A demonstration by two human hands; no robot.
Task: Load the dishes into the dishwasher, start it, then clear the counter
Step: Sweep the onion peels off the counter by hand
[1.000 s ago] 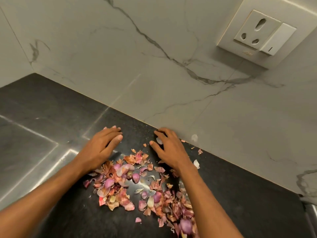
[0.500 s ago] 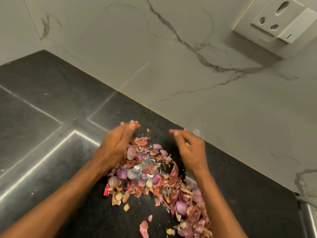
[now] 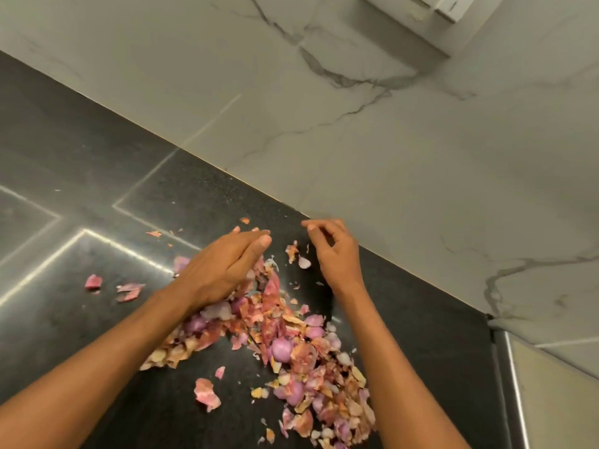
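Left hand [image 3: 223, 267]: palm down, fingers straight and together, resting on the far-left edge of the peel pile [image 3: 291, 345]. Right hand [image 3: 334, 254]: just beyond the pile's far end, fingers loosely curled, holding nothing. Both forearms bare, flanking the pile.

White marble-look wall [image 3: 372, 140] with grey veins. White socket plate [image 3: 431, 14] at top right, partly cut off. Dark speckled stone surface [image 3: 81, 150] meets the wall along a diagonal edge; bright light streaks reflect on it at left.
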